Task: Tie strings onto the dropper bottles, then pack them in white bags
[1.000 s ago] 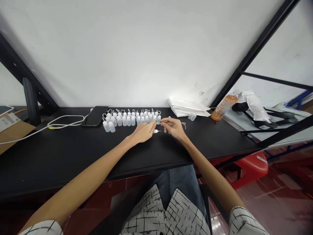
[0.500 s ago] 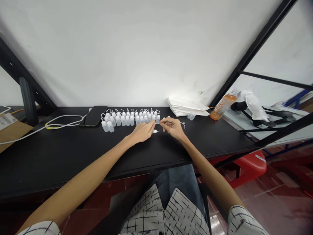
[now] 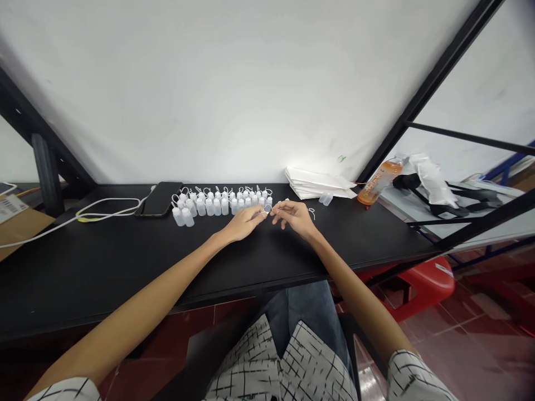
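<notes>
My left hand [image 3: 246, 223] and my right hand [image 3: 293, 217] meet over the black table, just in front of the right end of the bottle rows. A tiny white plastic loop [image 3: 267, 208] shows at my left fingertips, and my left hand seems to pinch it. My right fingertips reach close to the same loop, but the picture is too small to show if they grip it. The rows hold several small translucent dropper bottles [image 3: 209, 207] with white tips and thin looped cap straps. Another loose white strap [image 3: 311, 211] lies beyond my right hand.
The black table [image 3: 104, 262] stands against a white wall. On it are a phone [image 3: 159, 199], a white cable [image 3: 108, 207], a stack of white sheets [image 3: 317, 184], a small translucent bottle [image 3: 326, 199] and an orange drink bottle [image 3: 379, 181]. A red stool [image 3: 426, 284] stands below right.
The white nozzle piece lying under my hands earlier no longer shows. My hands have shifted up toward the bottle rows, and the view has drifted slightly.
</notes>
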`<state>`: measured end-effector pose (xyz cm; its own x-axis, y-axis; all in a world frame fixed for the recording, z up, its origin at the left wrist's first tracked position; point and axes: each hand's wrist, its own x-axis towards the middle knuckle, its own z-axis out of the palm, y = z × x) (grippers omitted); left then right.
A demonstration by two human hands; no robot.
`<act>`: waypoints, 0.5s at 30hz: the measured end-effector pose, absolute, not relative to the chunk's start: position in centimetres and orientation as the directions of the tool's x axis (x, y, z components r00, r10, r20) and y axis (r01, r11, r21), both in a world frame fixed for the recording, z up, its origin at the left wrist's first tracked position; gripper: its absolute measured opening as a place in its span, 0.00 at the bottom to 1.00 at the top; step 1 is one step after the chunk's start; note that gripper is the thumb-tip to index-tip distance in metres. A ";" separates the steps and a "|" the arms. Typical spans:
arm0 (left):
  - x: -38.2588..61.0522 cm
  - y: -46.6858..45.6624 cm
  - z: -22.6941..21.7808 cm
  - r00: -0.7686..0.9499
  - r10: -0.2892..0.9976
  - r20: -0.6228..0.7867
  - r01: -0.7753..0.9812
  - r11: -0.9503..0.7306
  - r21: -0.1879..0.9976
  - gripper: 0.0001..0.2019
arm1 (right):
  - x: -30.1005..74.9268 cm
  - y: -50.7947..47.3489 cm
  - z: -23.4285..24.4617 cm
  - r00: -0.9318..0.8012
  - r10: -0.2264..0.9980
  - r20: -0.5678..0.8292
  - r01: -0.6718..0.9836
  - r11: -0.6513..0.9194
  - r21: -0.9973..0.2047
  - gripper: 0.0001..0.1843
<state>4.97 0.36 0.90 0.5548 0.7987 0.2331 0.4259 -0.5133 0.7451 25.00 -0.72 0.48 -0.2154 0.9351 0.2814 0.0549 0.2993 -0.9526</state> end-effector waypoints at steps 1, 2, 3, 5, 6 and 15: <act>5.0 0.3 1.0 0.554 0.797 0.241 0.411 -0.513 0.753 0.15 | 25.0 -0.8 0.5 -0.215 0.936 0.277 0.034 0.291 -0.956 0.21; 5.0 0.3 1.0 0.551 0.798 0.245 0.401 -0.510 0.761 0.16 | 25.0 -0.8 0.5 -0.214 0.937 0.275 0.013 0.284 -0.959 0.21; 4.9 0.3 1.0 0.548 0.800 0.245 0.396 -0.506 0.766 0.16 | 25.0 -0.8 0.5 -0.213 0.938 0.273 -0.007 0.278 -0.961 0.20; 4.9 0.3 1.0 0.547 0.803 0.237 0.399 -0.499 0.769 0.16 | 24.9 -0.8 0.5 -0.208 0.939 0.273 -0.034 0.272 -0.962 0.19; 5.0 0.3 1.0 0.547 0.804 0.232 0.403 -0.496 0.769 0.16 | 24.9 -0.8 0.6 -0.205 0.940 0.273 -0.041 0.270 -0.962 0.19; 5.0 0.3 0.9 0.556 0.805 0.208 0.395 -0.476 0.786 0.16 | 24.9 -0.8 0.5 -0.214 0.937 0.276 -0.039 0.274 -0.961 0.18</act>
<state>5.04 0.27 0.85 0.5560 0.8048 0.2076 0.3948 -0.4756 0.7861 24.86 -0.82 0.51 -0.2141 0.9370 0.2761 -0.0385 0.2743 -0.9609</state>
